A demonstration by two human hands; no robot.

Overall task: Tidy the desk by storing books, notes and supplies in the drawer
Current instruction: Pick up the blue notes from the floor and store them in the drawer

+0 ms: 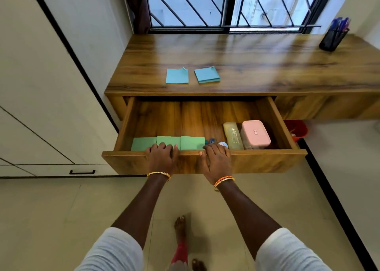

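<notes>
Drawer (205, 164): wooden, pulled out from under the table (246, 65), front panel nearest the person.
Left hand (161, 157): rests on the drawer's front edge, fingers (164, 146) curled over the rim, close together.
Right hand (218, 159): on the same edge, just right of the left hand; fingers hooked over the rim, thumb (202, 157) lying along the panel face.
Green notes (168, 142): three pads in a row, at the front left of the drawer, side by side, the middle one partly under the left hand's fingertips.
Pink box (256, 134): lidded, front right of the drawer.
Clear case (233, 136): long, touching the pink box on its left.
Small items (216, 142): blue and white, beside the right hand; too hidden to identify.
Blue notes (177, 76), second blue pad (207, 75): on the table, side by side, near its front edge, above the drawer.
Pen holder (333, 38): black mesh, far right corner of the table, holding blue pens.
Red bucket (297, 130): on the floor, under the table, right of the drawer.
</notes>
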